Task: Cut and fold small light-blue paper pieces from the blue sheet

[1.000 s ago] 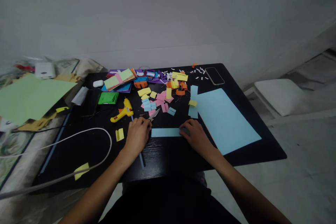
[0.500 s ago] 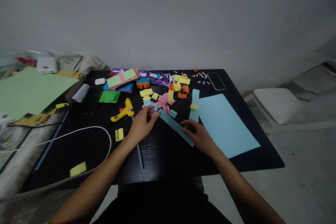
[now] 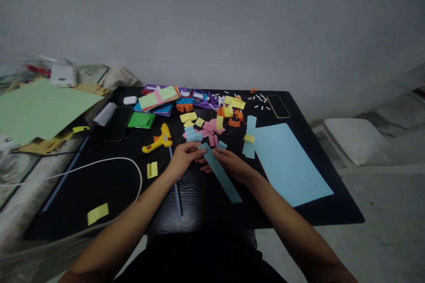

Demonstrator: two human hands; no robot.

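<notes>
My left hand (image 3: 184,159) and right hand (image 3: 232,166) both pinch the blue paper strip (image 3: 223,178) at its 11 o'clock end. An uneven pull could crease or tear it.

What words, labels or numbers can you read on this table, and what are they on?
Nothing here reads clearly.
Yellow glue gun: a small red mark on its handle, too blurred to read.
Blue paper strip, held by the left hand and right hand: no print shows.
</notes>
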